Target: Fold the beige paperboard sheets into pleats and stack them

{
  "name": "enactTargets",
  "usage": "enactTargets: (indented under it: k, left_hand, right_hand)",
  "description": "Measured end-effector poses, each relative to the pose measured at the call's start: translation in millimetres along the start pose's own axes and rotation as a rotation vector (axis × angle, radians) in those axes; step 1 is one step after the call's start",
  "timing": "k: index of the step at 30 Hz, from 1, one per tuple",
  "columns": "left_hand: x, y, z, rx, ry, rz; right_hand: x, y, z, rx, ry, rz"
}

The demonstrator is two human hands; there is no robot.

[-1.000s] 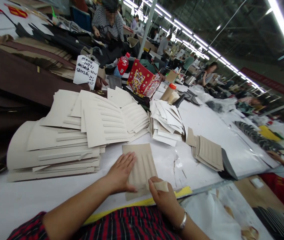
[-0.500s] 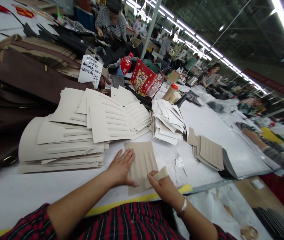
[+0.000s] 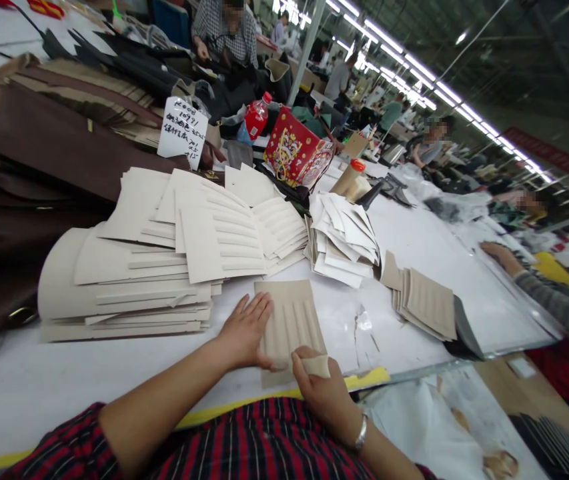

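Observation:
A beige panel (image 3: pixel 291 310) with raised parallel ribs lies flat on the white table in front of me. My left hand (image 3: pixel 249 333) rests on the panel's left edge, palm down, fingers stretched out. Over its lower right part, my right hand (image 3: pixel 321 383) is closed around a small flat beige piece (image 3: pixel 317 366), whose kind I cannot make out; most of it is hidden by the fingers. Left of the panel stand stacked cream panels (image 3: pixel 129 287), some ribbed like the one under my hand. To the right sits a smaller pile of beige ribbed panels (image 3: pixel 427 303).
Brown leather pieces (image 3: pixel 54 147) cover the left side. Behind are white cut sheets (image 3: pixel 341 240), a red box (image 3: pixel 297 147), a red bottle (image 3: pixel 257 117) and a handwritten card (image 3: pixel 183 133). Another person's arm (image 3: pixel 529 280) reaches in from the right.
My right hand has shifted slightly left and down over the panel, with the small beige piece tilted lower. My left hand stays on the panel. The whole view has moved a little.

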State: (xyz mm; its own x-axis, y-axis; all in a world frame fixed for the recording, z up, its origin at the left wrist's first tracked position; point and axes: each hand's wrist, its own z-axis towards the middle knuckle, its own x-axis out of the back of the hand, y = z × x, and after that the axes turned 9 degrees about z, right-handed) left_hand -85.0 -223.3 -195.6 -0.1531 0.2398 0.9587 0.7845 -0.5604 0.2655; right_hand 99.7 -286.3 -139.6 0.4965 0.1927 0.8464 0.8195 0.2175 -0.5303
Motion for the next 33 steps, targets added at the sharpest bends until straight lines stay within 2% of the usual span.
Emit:
enactTargets:
  k: [2,5,7,9,13,15,18,21,23,27,29,31,33]
  left_hand:
    - [1.5,-3,1,-0.024,-0.013,-0.012]
    - [3.6,-5,1,-0.034,-0.027,-0.024]
    - [4.1,-5,1,-0.027,-0.023,-0.025]
    - [3.9,-4,1,-0.018,-0.012,-0.026]
    - [5.6,-6,1,-0.018,-0.028,-0.042]
    - [9.0,-9,1,-0.038,-0.059,-0.063]
    - [14.1,-14,0,-0.052,-0.076,-0.095]
    - [15.5,-17,0,-0.042,-0.052,-0.099]
    - [14.7,-18,0,-0.046,-0.049,-0.094]
    - [13.7,-19,0,-0.052,-0.061,-0.089]
    - [14.0,-20,0,-0.056,-0.062,-0.104]
    - [14.1,-22,0,-0.066,-0.058,-0.127]
    - [13.7,-23,0,-0.073,-0.04,-0.149]
  right_hand:
    - [-1,1,13,0.0,0.014,-0.024]
    - [-8,6,66,0.042,0.158,-0.067]
    - [-11,8,88,0.053,0.213,-0.094]
    - [-11,8,81,0.067,0.175,-0.086]
    - [-3,7,21,0.067,-0.033,0.052]
    - [0,6,10,0.046,-0.058,0.143]
    - [-4,2,42,0.061,0.109,0.158]
    - [-13,-2,80,0.055,0.23,0.027]
    - [-16,-5,78,0.067,0.208,-0.035]
    - [-14,-10,20,0.105,0.038,-0.041]
    - [-13,-11,8,0.074,0.006,-0.04]
    - [-14,-11,25,0.086,0.062,-0.051]
    - [-17,-12,58,0.101,0.163,-0.056]
